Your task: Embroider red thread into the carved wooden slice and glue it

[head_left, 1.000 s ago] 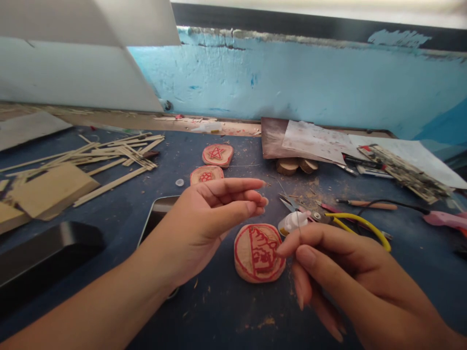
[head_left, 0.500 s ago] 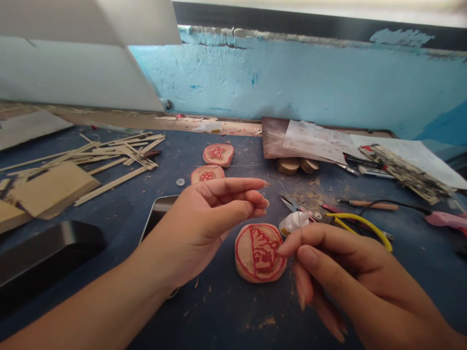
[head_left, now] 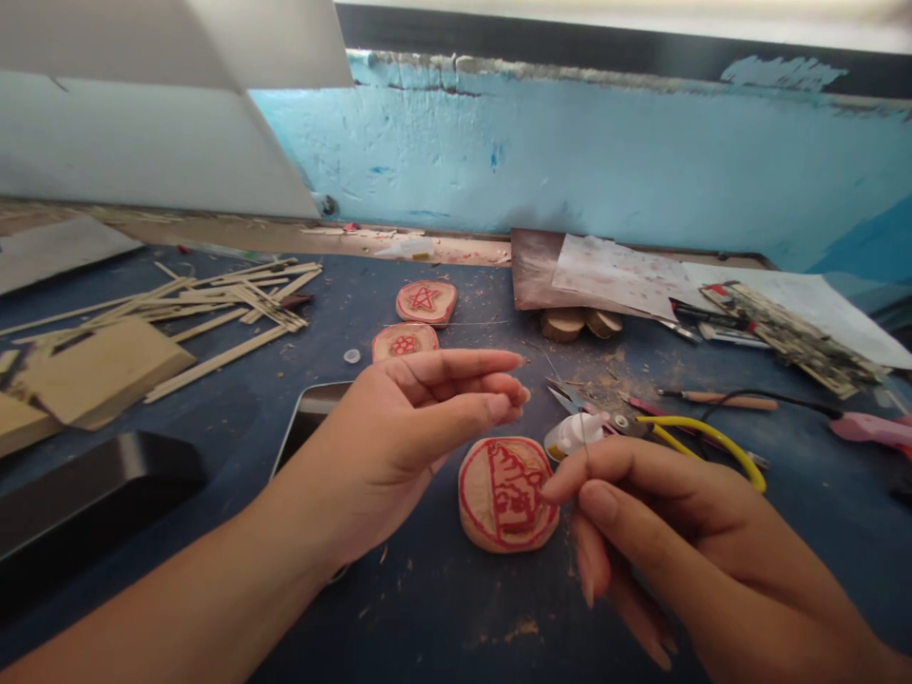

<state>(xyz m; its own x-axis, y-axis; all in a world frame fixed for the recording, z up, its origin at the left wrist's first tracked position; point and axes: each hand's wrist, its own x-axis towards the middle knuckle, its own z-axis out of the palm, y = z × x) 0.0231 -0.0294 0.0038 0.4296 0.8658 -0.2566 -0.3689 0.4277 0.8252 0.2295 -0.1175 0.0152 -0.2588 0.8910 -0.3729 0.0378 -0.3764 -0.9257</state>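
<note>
My left hand (head_left: 427, 418) hovers above the table with thumb and fingers closed together. Anything between its fingertips is too small to make out. My right hand (head_left: 662, 532) pinches a thin wire (head_left: 584, 437) between thumb and forefinger; only a short length of it shows. Below and between the hands lies a round wood slice (head_left: 477, 503) with a figure outlined in red, and the right fingertips overlap its edge. Just behind the right hand, a small white glue bottle (head_left: 570, 435) lies on its side.
Two wood slices, one with a red star (head_left: 426, 300) and one with a red flower (head_left: 405, 344), lie farther back. Yellow-handled pliers (head_left: 712, 437), a pink-handled tool (head_left: 869, 429) and papers (head_left: 619, 275) are right. Bamboo sticks (head_left: 220, 309) and wood blocks (head_left: 106, 370) are left.
The fingertips of my left hand have shifted very slightly to the right. My right hand stays nearly still, and the things on the table have not moved.
</note>
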